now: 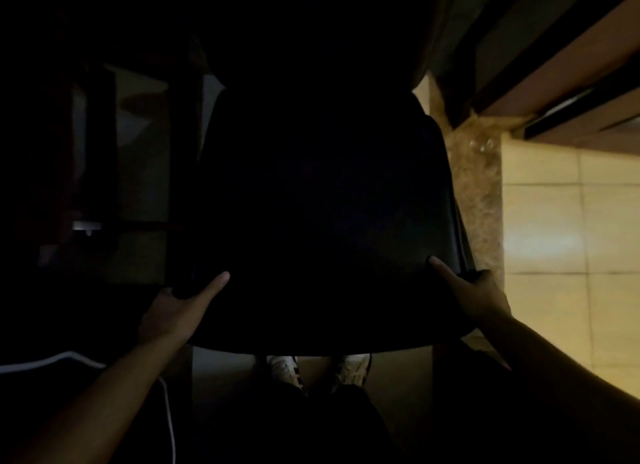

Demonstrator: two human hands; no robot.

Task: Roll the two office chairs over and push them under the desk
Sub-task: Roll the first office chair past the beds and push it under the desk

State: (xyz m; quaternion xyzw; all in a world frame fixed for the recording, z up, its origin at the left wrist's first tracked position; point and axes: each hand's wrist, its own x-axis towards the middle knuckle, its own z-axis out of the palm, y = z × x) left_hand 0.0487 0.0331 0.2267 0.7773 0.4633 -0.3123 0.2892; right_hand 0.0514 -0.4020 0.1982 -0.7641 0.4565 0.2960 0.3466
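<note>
Dim room, pale tiled floor (547,221) lit on the right, a wooden ledge (554,41) top right. Left side nearly black; shapes there can't be made out, counter not identifiable. Black office chair (322,204) fills the centre, backrest towards the person, base hidden. Left hand (176,311) and right hand (481,297) grip its back corners, fingers wrapped behind, thumbs on front. Shoes (318,368) just below.

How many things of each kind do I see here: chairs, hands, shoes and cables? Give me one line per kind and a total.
Black chair: 1
Hands, left hand and right hand, each gripping the chair back: 2
Light shoes: 2
White cable: 1
Total: 6
</note>
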